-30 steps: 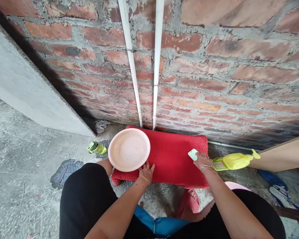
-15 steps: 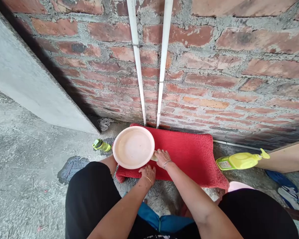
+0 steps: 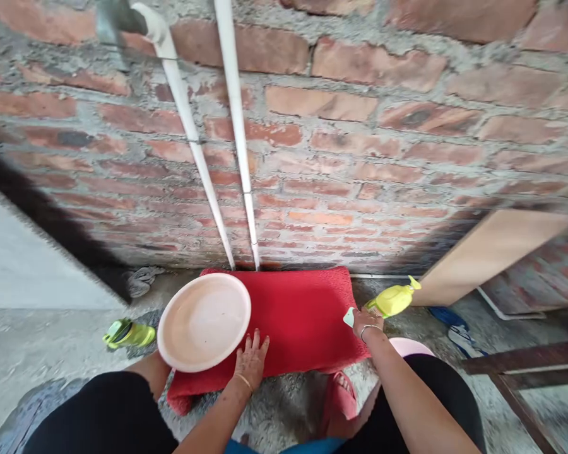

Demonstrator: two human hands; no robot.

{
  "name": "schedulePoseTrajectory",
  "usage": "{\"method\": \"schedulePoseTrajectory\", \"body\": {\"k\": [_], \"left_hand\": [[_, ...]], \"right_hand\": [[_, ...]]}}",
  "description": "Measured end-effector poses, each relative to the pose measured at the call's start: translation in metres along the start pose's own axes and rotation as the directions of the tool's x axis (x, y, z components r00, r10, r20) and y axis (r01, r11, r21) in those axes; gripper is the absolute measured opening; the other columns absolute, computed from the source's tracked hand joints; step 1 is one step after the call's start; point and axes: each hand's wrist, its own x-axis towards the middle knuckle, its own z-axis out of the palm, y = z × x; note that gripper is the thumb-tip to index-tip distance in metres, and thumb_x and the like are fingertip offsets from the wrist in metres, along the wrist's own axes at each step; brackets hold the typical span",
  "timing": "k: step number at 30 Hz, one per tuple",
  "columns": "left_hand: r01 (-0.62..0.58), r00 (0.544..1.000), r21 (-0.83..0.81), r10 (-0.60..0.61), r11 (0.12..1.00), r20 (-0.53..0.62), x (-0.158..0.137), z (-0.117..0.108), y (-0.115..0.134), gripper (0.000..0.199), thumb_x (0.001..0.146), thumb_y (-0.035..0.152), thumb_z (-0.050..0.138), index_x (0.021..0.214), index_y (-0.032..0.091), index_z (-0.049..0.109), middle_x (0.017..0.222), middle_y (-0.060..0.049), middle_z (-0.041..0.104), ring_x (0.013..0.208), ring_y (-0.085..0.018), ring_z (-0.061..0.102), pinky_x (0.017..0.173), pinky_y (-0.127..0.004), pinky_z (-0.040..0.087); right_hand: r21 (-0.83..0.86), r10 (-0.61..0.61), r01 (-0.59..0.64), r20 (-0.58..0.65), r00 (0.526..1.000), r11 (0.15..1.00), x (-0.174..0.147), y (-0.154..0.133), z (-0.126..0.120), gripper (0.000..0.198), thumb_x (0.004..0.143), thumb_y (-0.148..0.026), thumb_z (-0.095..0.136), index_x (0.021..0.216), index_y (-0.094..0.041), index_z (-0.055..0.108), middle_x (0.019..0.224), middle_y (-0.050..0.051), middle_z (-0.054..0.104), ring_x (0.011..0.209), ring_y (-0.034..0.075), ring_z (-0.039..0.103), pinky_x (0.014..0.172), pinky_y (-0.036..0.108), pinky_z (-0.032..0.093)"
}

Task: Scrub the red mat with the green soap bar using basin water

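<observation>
My left hand (image 3: 252,362) lies with its fingers spread on the red towel-like cover (image 3: 303,315), just right of the pale pink basin (image 3: 163,328). Water stands in the basin, at the cover's left end. At the right end, my right hand (image 3: 366,320) is closed on a small pale green object (image 3: 349,317); its kind is hard to tell, as the fingers hide most of it. Just beyond that hand leans or lies a yellow-green pump bottle (image 3: 394,300), its lower part hidden by the hand.
A green-capped bottle (image 3: 129,333) lies on the concrete floor at left. Two white pipes (image 3: 239,135) run down the brick wall (image 3: 331,151). A tan board (image 3: 497,255), a pink tub (image 3: 411,345) and a dark wooden frame (image 3: 530,358) are at right.
My right hand has moved right from beside the basin to the cover's far end, near the pump bottle. My left hand's fingers have spread on the cover. The view has swung right.
</observation>
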Motion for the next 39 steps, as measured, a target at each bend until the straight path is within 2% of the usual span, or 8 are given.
{"method": "schedulePoseTrajectory", "body": {"k": [8,13,19,23,26,30,35,39], "left_hand": [[0.109,0.983,-0.027,-0.104,0.994,0.152,0.003,-0.003,0.001,0.077,0.081,0.035,0.052,0.147,0.032,0.011,0.156,-0.016,0.008,0.139,-0.036,0.020,0.094,-0.053,0.042],[0.127,0.961,0.066,-0.140,0.990,0.240,0.008,0.019,0.002,0.088,0.075,0.032,0.060,0.146,0.032,0.008,0.157,-0.016,0.004,0.139,-0.044,0.013,0.089,-0.068,0.038],[0.094,0.974,0.083,-0.109,0.992,0.197,0.014,0.031,-0.001,0.083,0.076,0.017,0.054,0.145,0.033,0.012,0.156,-0.016,0.012,0.136,-0.042,0.024,0.083,-0.062,0.047],[0.102,0.975,0.085,-0.116,0.991,0.191,0.017,0.028,-0.005,0.078,0.077,0.021,0.055,0.145,0.032,0.017,0.154,-0.017,0.017,0.134,-0.042,0.028,0.080,-0.060,0.049],[0.076,0.978,0.067,-0.088,0.995,0.191,0.017,0.024,-0.006,0.079,0.076,0.025,0.058,0.145,0.032,0.019,0.154,-0.018,0.017,0.135,-0.043,0.027,0.082,-0.058,0.049],[0.052,0.983,0.128,-0.074,0.990,0.169,0.016,0.024,-0.006,0.088,0.071,0.024,0.063,0.146,0.030,0.016,0.154,-0.020,0.016,0.134,-0.044,0.026,0.081,-0.054,0.051],[0.044,0.987,0.241,-0.080,0.969,0.139,0.018,0.037,-0.003,0.093,0.068,0.019,0.065,0.146,0.029,0.015,0.153,-0.023,0.018,0.132,-0.047,0.029,0.072,-0.051,0.053],[0.063,0.989,0.264,-0.096,0.963,0.117,0.021,0.045,-0.004,0.092,0.069,0.020,0.064,0.145,0.030,0.014,0.153,-0.023,0.018,0.132,-0.048,0.027,0.071,-0.050,0.054]], "right_hand": [[0.022,-0.134,0.134,0.008,0.991,0.991,-0.024,-0.022,0.013,0.050,0.074,-0.018,0.052,0.124,-0.025,0.051,0.119,0.010,0.053,0.104,0.025,0.054,0.084,0.037,0.037],[0.041,-0.378,0.379,-0.019,0.925,0.925,-0.022,-0.097,0.013,0.051,0.073,-0.023,0.055,0.124,-0.029,0.051,0.120,0.007,0.050,0.105,0.022,0.050,0.085,0.034,0.034],[0.030,-0.618,0.619,-0.034,0.786,0.785,-0.017,-0.215,0.006,0.046,0.073,-0.023,0.055,0.118,-0.028,0.055,0.121,0.008,0.050,0.107,0.025,0.049,0.089,0.039,0.033],[0.035,-0.716,0.715,0.007,0.698,0.698,-0.011,-0.251,0.004,0.044,0.072,-0.025,0.057,0.116,-0.026,0.056,0.122,0.008,0.050,0.112,0.027,0.047,0.095,0.044,0.031],[0.038,-0.705,0.704,0.014,0.709,0.709,0.002,-0.230,0.002,0.045,0.073,-0.023,0.058,0.117,-0.029,0.055,0.120,0.007,0.050,0.114,0.026,0.046,0.097,0.043,0.031],[0.041,-0.563,0.563,-0.015,0.826,0.825,0.022,-0.140,0.001,0.048,0.072,-0.021,0.058,0.119,-0.029,0.054,0.117,0.005,0.052,0.107,0.022,0.049,0.091,0.037,0.034],[0.085,-0.124,0.125,-0.013,0.992,0.989,0.030,-0.007,0.007,0.053,0.072,-0.018,0.057,0.123,-0.028,0.053,0.119,0.006,0.052,0.105,0.023,0.052,0.087,0.035,0.036],[0.106,0.168,-0.163,-0.037,0.985,0.981,0.019,0.043,0.012,0.044,0.077,-0.020,0.051,0.121,-0.022,0.054,0.120,0.013,0.051,0.108,0.029,0.052,0.084,0.041,0.038]]}}
